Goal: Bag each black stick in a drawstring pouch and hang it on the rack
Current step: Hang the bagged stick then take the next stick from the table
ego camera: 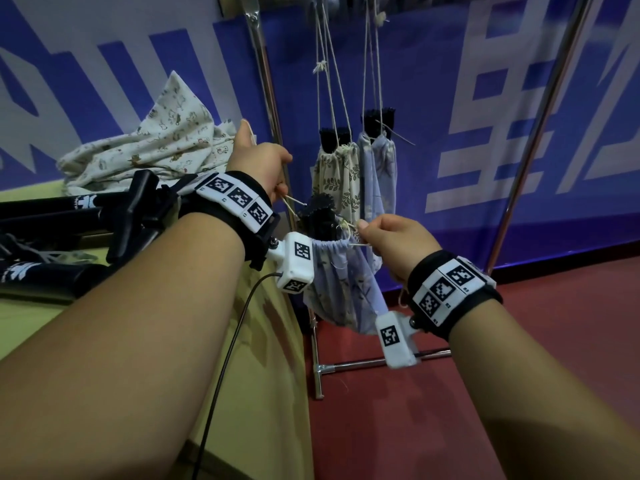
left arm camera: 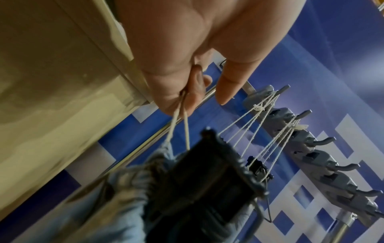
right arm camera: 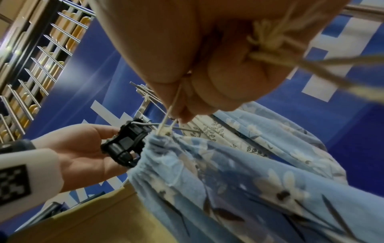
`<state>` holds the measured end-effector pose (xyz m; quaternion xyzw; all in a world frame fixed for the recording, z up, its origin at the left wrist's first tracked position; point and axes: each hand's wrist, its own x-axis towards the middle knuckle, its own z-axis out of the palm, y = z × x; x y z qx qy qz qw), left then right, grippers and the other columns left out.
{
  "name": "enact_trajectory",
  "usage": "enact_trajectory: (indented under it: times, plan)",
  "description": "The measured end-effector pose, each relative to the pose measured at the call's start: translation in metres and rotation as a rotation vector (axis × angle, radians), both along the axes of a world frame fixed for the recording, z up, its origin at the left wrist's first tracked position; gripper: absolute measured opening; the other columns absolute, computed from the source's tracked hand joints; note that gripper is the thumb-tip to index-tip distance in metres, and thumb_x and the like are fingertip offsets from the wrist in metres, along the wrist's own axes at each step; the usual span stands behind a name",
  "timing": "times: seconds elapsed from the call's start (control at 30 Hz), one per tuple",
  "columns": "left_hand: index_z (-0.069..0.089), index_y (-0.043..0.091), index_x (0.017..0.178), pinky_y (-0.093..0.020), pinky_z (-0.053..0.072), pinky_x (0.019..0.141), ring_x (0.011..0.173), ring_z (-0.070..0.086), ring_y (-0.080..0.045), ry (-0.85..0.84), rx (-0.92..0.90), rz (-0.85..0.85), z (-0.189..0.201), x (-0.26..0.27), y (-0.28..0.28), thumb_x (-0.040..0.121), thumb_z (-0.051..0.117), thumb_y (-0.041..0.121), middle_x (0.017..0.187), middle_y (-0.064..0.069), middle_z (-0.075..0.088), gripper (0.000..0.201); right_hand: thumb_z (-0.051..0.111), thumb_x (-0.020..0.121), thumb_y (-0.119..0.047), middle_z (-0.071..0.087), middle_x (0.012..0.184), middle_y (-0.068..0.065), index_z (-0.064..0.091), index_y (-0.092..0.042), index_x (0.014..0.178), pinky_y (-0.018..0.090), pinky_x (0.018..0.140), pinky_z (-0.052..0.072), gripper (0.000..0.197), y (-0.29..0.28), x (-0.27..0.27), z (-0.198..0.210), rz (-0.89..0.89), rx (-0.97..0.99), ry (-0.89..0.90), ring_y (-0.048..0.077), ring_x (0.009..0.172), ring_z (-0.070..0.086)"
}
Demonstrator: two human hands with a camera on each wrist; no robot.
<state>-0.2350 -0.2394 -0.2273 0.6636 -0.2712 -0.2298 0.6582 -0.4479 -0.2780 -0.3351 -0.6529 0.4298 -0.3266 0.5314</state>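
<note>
A blue flowered drawstring pouch (ego camera: 341, 282) hangs between my two hands beside the table. The top of a black stick (ego camera: 318, 218) pokes out of its gathered mouth. My left hand (ego camera: 265, 168) pinches the cream drawstring (left arm camera: 178, 121) on the pouch's left side. My right hand (ego camera: 391, 240) pinches the drawstring (right arm camera: 168, 115) on the right side, and a knotted cord end (right arm camera: 268, 44) lies across its curled fingers. The cords run taut from both hands. Two filled pouches, a leaf-print one (ego camera: 341, 174) and a blue one (ego camera: 379, 168), hang by their cords from the rack hooks (left arm camera: 280, 92).
More black sticks (ego camera: 69, 216) lie on the yellow-green table (ego camera: 263, 375) at left, with a heap of printed pouches (ego camera: 156, 150) behind them. Chrome rack posts (ego camera: 266, 98) and a foot bar (ego camera: 349, 367) stand on the red floor. Several free hooks (left arm camera: 324, 141) show along the rack.
</note>
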Motion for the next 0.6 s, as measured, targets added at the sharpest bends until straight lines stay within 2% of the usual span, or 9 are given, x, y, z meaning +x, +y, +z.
enact_trajectory:
  times: [0.07,0.17,0.27,0.37,0.47,0.6]
  plan:
    - [0.014,0.048,0.161,-0.026,0.042,0.049,0.035,0.039,-0.01,-0.038,-0.002,0.017,0.0,0.001,0.0,0.084,0.054,-0.001,0.162,-0.009,0.033,0.099,0.068,0.101,-0.041,0.048,0.061,0.002,0.062,-0.015,0.082,0.019,0.037,0.031,0.033,-0.003,0.002,-0.003,-0.036,-0.035,0.025,0.008,0.032,0.033]
    - [0.012,0.052,0.159,-0.025,0.041,0.049,0.037,0.04,-0.009,-0.069,-0.03,0.027,-0.002,0.004,-0.002,0.084,0.05,-0.005,0.161,-0.013,0.037,0.102,0.066,0.103,-0.042,0.049,0.055,-0.002,0.062,-0.013,0.082,0.025,0.05,0.036,0.036,-0.008,0.002,-0.009,-0.088,-0.085,0.101,0.01,0.04,0.043]
    - [0.015,0.055,0.157,-0.025,0.037,0.05,0.041,0.035,-0.011,-0.06,-0.061,0.051,-0.003,0.011,-0.005,0.085,0.042,-0.006,0.158,-0.018,0.043,0.098,0.063,0.105,-0.041,0.057,0.064,0.0,0.062,-0.014,0.083,0.029,0.055,0.037,0.035,-0.01,0.001,-0.014,-0.105,-0.138,0.186,0.017,0.058,0.053]
    - [0.018,0.058,0.155,-0.025,0.037,0.052,0.05,0.029,-0.015,-0.057,-0.061,0.066,-0.003,0.017,-0.008,0.086,0.038,-0.007,0.162,-0.015,0.036,0.097,0.059,0.107,-0.04,0.062,0.07,0.002,0.062,-0.012,0.088,0.028,0.054,0.037,0.034,-0.01,0.001,-0.016,-0.129,-0.166,0.247,0.016,0.061,0.055]
    - [0.02,0.06,0.154,-0.023,0.043,0.05,0.048,0.033,-0.015,-0.056,-0.056,0.062,-0.004,0.023,-0.008,0.087,0.039,-0.007,0.164,-0.015,0.025,0.096,0.056,0.108,-0.042,0.066,0.08,0.006,0.063,-0.013,0.093,0.029,0.055,0.039,0.034,-0.011,0.001,-0.022,-0.155,-0.184,0.311,0.019,0.067,0.058]
    - [0.023,0.06,0.154,-0.023,0.042,0.05,0.045,0.032,-0.015,-0.074,-0.045,0.052,-0.005,0.023,-0.005,0.087,0.039,-0.005,0.163,-0.016,0.023,0.094,0.055,0.108,-0.044,0.065,0.082,0.008,0.061,-0.014,0.092,0.029,0.055,0.039,0.035,-0.011,0.003,-0.029,-0.179,-0.182,0.339,0.023,0.07,0.059]
